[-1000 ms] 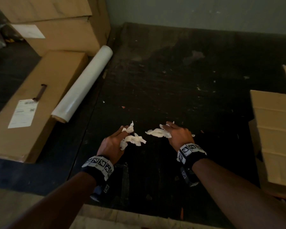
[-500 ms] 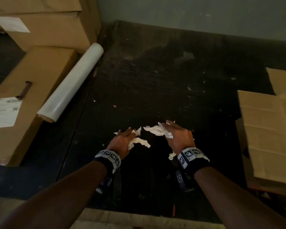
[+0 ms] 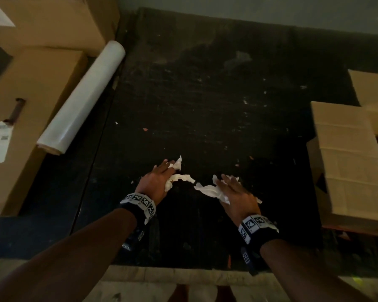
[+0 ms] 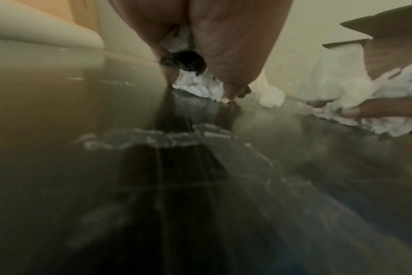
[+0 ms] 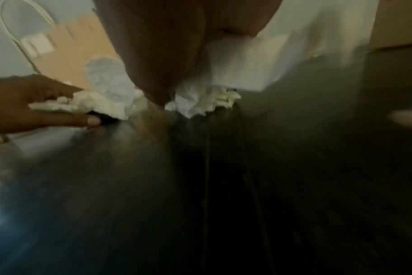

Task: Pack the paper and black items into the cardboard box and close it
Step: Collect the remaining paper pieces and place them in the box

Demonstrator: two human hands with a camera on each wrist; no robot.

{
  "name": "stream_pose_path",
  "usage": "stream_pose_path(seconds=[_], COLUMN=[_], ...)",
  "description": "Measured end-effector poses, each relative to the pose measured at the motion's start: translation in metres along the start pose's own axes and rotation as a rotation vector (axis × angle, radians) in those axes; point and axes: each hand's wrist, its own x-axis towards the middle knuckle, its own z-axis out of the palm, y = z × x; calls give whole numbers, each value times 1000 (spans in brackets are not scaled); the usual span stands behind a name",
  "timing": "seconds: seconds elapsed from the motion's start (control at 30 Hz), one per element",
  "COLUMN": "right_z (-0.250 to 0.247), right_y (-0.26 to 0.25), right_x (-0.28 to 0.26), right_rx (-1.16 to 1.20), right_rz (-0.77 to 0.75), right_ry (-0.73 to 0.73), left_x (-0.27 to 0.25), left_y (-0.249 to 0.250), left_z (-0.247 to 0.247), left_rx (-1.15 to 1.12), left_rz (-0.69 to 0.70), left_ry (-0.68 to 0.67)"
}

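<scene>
Both hands are low over the black table (image 3: 205, 105) in the head view. My left hand (image 3: 168, 173) cups crumpled white paper (image 3: 180, 177), with scraps sticking out by the fingertips and thumb. The left wrist view shows that paper (image 4: 200, 89) and a small black item (image 4: 186, 62) under the palm, thumb and fingertips touching the table. My right hand (image 3: 229, 184) covers and grips another wad of paper (image 3: 207, 189), also seen under the palm in the right wrist view (image 5: 207, 100). The open cardboard box (image 3: 345, 162) stands at the right edge, flaps out, apart from both hands.
A roll of clear film (image 3: 81, 97) lies at the left against a long flat carton with a label (image 3: 37, 94). Bigger cartons (image 3: 52, 20) stand at the back left. A grey wall closes the far side. Small scraps dot the table.
My hands, close together half a second ago, have drawn apart, each keeping its paper. The right hand has come nearer to me and to the right.
</scene>
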Motion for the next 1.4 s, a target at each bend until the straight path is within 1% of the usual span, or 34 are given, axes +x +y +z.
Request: stream_pose_path(seconds=[0.13,0.33,0.47,0.73,0.87,0.93,1.0,1.1,1.23,1.4], right_z=[17,9,7,-6,-29,-46,-64,-91,-137,-205], right_y=[5,14,17,7,-7,-16,-24,-38,-51,-52], right_x=[-9,4,14,33,40,44,49,57,63,62], right_rx=[45,43,6,52,49,2,9,94,77,60], right_rz=[-33,-64,-47,11,-9,-12,-8,-35,-74,-51], right_ry=[37,24,15,110,130,111,103,191,296,380], left_x=[2,7,10,11,5,4,2,1,3,12], left_y=[-5,-7,-9,-10,-10,-7,-2,10,32,78], left_z=[8,7,5,-4,-17,-29,-44,-69,-100,-137], left_rx=[-5,47,57,40,15,21,31,19,23,4], left_rz=[0,1,-17,-57,-23,0,9,51,142,254], left_ry=[38,-22,-76,-73,0,44,81,178,299,432])
